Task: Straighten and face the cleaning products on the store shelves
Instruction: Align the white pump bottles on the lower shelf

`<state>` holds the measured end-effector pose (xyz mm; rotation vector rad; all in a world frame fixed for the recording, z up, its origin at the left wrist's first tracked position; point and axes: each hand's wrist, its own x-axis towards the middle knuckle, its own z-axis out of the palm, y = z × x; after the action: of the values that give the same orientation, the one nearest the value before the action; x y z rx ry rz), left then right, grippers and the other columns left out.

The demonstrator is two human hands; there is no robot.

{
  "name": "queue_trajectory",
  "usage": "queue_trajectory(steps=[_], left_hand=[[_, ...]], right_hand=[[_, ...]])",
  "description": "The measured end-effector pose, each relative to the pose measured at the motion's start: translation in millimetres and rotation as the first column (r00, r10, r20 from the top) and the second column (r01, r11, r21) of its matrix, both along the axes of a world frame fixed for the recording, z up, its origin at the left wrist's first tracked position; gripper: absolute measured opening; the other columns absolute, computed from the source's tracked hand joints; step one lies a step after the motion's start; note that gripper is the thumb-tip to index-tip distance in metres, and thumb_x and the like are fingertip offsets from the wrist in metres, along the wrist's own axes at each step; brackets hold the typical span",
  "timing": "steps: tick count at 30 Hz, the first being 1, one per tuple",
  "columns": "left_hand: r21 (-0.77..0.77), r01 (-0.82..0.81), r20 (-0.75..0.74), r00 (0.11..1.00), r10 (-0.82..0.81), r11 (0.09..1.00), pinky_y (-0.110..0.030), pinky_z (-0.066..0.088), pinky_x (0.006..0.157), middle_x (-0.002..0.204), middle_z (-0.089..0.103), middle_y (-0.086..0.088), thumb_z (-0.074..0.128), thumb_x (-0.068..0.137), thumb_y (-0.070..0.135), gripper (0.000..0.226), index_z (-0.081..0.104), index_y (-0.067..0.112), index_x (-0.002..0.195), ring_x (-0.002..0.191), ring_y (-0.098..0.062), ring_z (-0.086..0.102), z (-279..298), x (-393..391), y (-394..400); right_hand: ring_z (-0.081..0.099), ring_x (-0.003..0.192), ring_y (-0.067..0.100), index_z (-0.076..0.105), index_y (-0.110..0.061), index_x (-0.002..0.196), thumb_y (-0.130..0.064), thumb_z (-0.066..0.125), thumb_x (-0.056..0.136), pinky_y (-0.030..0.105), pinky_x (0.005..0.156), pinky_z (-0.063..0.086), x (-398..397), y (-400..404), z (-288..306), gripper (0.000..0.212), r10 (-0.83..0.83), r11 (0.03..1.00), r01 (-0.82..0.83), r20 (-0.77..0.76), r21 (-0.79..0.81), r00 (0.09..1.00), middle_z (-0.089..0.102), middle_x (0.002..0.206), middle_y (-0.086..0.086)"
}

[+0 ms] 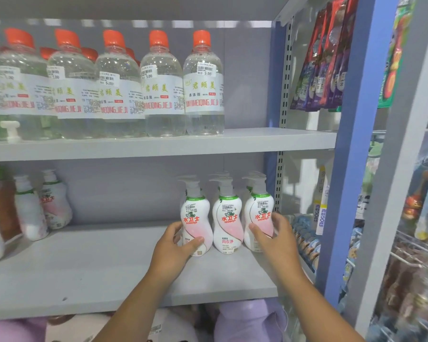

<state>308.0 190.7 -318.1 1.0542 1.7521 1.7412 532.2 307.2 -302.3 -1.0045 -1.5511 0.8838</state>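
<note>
1. You had both hands on the middle shelf [109,272], at its right end. Your left hand [177,245] was wrapped round the left pump bottle [195,218], thumb across the front of the pink label. Your right hand [274,238] had its fingers curled on the right pump bottle [258,215]. The middle pump bottle [227,218] stood untouched between them, just beside both.

2. What could've gone wrong, I reckon: those three sit near the front of the shelf, packed close together. Twist or slide either outer one too fast and it bumps the middle one, which looks tall and narrow (pump heads make them top-heavy), so it could tip over or off the front edge.

3. More pump heads showed right behind the front three, so pushing back hard could knock that row too.

4. Contents: the pump bottles are opaque white and pink, so no telling how full they were. Up on the top shelf [257,139], the clear bottles [203,85] with orange caps looked filled with clear liquid nearly to the neck, labels mostly facing front.

5. Far left on the middle shelf, a few more pump bottles [55,201] stood well apart from your group, blurry, looking turned and leaning.
</note>
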Motion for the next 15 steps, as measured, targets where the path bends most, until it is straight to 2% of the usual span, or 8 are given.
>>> queue_trajectory(steps=[1,3,4,6,7,10,13,15], left_hand=[[0.003,-0.007,0.017,1.000,0.007,1.000,-0.042,0.052,0.106,0.135,0.061,0.017,0.089,0.079,0.028,0.065,0.056,0.031,0.135,0.133,-0.014,0.055,3.1,-1.1,-5.8],[0.013,-0.056,0.028,0.998,0.056,0.998,-0.024,0.051,0.094,0.140,0.051,0.019,0.087,0.080,0.036,0.081,0.045,0.032,0.149,0.134,-0.009,0.052,10.5,-13.8,-24.7],[0.033,-0.090,0.036,0.995,0.089,0.995,-0.015,0.051,0.085,0.140,0.051,0.020,0.087,0.080,0.040,0.083,0.043,0.034,0.150,0.132,-0.007,0.053,13.4,-25.0,-37.9],[0.074,-0.175,0.066,0.983,0.171,0.982,-0.009,0.054,0.070,0.138,0.056,0.018,0.087,0.080,0.039,0.078,0.047,0.035,0.146,0.127,-0.006,0.057,16.6,-52.7,-70.0],[0.085,-0.230,0.089,0.971,0.223,0.969,-0.010,0.055,0.072,0.137,0.057,0.014,0.086,0.081,0.035,0.074,0.049,0.031,0.145,0.125,-0.008,0.059,18.1,-67.3,-88.0],[0.028,-0.439,0.064,0.897,0.437,0.898,-0.029,0.051,0.097,0.136,0.058,0.001,0.085,0.083,0.029,0.064,0.054,0.022,0.138,0.121,-0.016,0.059,19.4,-114.9,-146.5],[-0.009,-0.613,0.021,0.790,0.613,0.790,-0.037,0.048,0.102,0.132,0.061,-0.004,0.086,0.082,0.028,0.053,0.057,0.024,0.125,0.114,-0.020,0.061,16.9,-164.5,-200.3],[-0.026,-0.667,0.008,0.744,0.668,0.744,-0.035,0.047,0.101,0.135,0.061,-0.005,0.086,0.083,0.028,0.055,0.058,0.021,0.130,0.114,-0.022,0.061,16.5,-198.5,-229.9]], right_hand=[[0.056,0.129,0.020,0.055,-0.019,0.138,-0.032,0.082,0.086,0.038,0.104,0.048,1.6,-9.9,1.7,0.060,-0.084,0.995,0.084,0.006,0.053,0.996,0.058,0.137,-0.002],[0.054,0.128,0.016,0.055,-0.022,0.137,-0.035,0.079,0.085,0.034,0.098,0.045,-4.8,-38.5,8.2,0.059,-0.192,0.954,0.203,-0.068,0.219,0.979,0.055,0.136,-0.007],[0.055,0.125,0.009,0.056,-0.029,0.134,-0.037,0.077,0.085,0.030,0.094,0.045,-14.6,-56.6,13.2,0.054,-0.155,0.951,0.181,-0.122,0.250,0.980,0.056,0.134,-0.015],[0.059,0.117,-0.005,0.058,-0.040,0.127,-0.037,0.077,0.084,0.025,0.090,0.047,-45.0,-85.1,17.0,0.047,0.062,0.980,-0.017,-0.220,0.199,0.973,0.061,0.129,-0.025],[0.062,0.113,-0.006,0.060,-0.040,0.125,-0.033,0.078,0.085,0.023,0.089,0.048,-64.8,-96.1,15.6,0.045,0.173,0.979,-0.139,-0.244,0.152,0.954,0.064,0.126,-0.026],[0.066,0.110,0.002,0.062,-0.031,0.123,-0.021,0.080,0.088,0.027,0.093,0.053,-134.2,-124.5,4.7,0.041,0.422,0.906,-0.423,-0.176,0.036,0.889,0.067,0.121,-0.018],[0.063,0.116,0.014,0.058,-0.025,0.132,-0.024,0.081,0.088,0.032,0.100,0.051,-202.7,-144.5,-2.1,0.049,0.567,0.814,-0.568,-0.041,-0.127,0.822,0.063,0.129,-0.008],[0.061,0.119,0.014,0.056,-0.023,0.137,-0.031,0.079,0.089,0.033,0.101,0.051,-246.2,-156.8,-1.3,0.054,0.641,0.758,-0.620,0.062,-0.202,0.765,0.060,0.134,-0.006]])
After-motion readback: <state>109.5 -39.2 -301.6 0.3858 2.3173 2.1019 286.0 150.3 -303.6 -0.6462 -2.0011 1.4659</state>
